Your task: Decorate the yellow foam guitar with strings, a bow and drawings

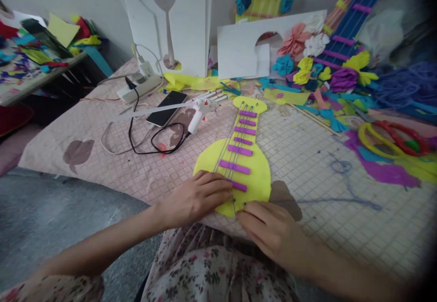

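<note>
A yellow guitar-shaped cutout (256, 156) lies flat on the table, its narrow neck pointing away from me. Several purple strips (240, 150) cross it, and thin grey-purple yarn (223, 149) runs lengthwise over them. My left hand (200, 195) rests palm down on the lower left of the cutout, fingers laid over the strings beside the lowest strip; its thumb is hidden. At the bottom edge, my right hand (269, 229) has thumb and forefinger pinched on the yarn, close to small dark holes. A loose tail of yarn (321, 200) trails off to the right.
A white glue gun (198, 115), a phone (167, 108) and a power strip (141, 88) with cables lie left of the neck. Scissors (378, 138), wooden sticks (316, 119) and paper scraps (385, 161) are on the right. White cut-out boards (194, 20) and decorated guitars (348, 33) stand behind.
</note>
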Demonstrator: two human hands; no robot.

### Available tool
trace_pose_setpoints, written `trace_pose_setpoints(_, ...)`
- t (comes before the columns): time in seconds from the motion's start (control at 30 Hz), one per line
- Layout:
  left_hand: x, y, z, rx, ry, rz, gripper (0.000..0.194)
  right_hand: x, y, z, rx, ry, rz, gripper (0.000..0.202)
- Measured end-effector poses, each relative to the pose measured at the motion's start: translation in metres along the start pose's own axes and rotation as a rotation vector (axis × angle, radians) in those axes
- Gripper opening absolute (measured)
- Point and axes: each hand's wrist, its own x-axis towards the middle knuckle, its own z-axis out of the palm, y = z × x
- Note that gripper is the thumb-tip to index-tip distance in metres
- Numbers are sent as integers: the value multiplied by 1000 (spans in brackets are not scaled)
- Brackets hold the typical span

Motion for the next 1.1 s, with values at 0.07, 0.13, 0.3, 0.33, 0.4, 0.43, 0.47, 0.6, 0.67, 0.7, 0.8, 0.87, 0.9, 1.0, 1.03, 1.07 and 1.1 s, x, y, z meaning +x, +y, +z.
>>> trace_pose_setpoints(0.07, 0, -1, 1, -11, -7, 7, 27, 0, -2, 2, -4, 16, -12, 26)
trace_pose_setpoints(0.13, -1, -2, 2, -4, -9, 10, 29, 0, -4, 3, -14, 23, -36, 28)
trace_pose_setpoints(0.3, -3, -5, 3, 60, -18, 46, 26, 0, -6, 5, -21, 14, -52, 30)
trace_pose_setpoints(0.33, -3, -5, 3, 64, -18, 48, 25, -1, -5, 5, -26, 13, -52, 30)
trace_pose_setpoints(0.4, -2, -5, 2, 67, -20, 46, 25, -2, -3, 5, -35, 16, -66, 31)
trace_pose_setpoints(0.43, -2, -5, 2, 67, -23, 47, 25, -4, -1, 4, -39, 17, -74, 31)
trace_pose_setpoints(0.47, -2, -5, 1, 68, -29, 51, 26, -5, 0, 4, -43, 21, -83, 31)
trace_pose_setpoints(0.6, -2, -6, 0, 62, -45, 69, 26, -12, 9, 0, -60, 29, -114, 30)
trace_pose_setpoints(0.67, -2, -6, -1, 59, -57, 71, 26, -16, 14, -3, -70, 35, -131, 29)
trace_pose_setpoints(0.7, -2, -7, -1, 59, -67, 73, 26, -18, 16, -5, -73, 38, -140, 28)
trace_pose_setpoints(0.8, -2, -7, -3, 56, -93, 78, 26, -22, 22, -10, -51, 57, -123, 27)
trace_pose_setpoints(0.87, -1, -8, -4, 41, -95, 74, 26, -22, 27, -12, -20, 86, -53, 24)
trace_pose_setpoints(0.9, -1, -7, -4, 32, -90, 70, 26, -21, 30, -12, -4, 96, -10, 23)
trace_pose_setpoints(1.0, -1, -7, -4, 22, -74, 66, 25, -13, 40, -13, 59, 78, 90, 18)
trace_pose_setpoints(1.03, -1, -7, -4, 24, -71, 68, 25, -9, 43, -13, 91, 62, 109, 18)
trace_pose_setpoints(1.07, -1, -7, -3, 27, -73, 70, 25, -5, 46, -14, 126, 49, 124, 18)
trace_pose_setpoints(1.1, -1, -7, -3, 31, -77, 71, 25, -1, 49, -15, 159, 38, 138, 17)
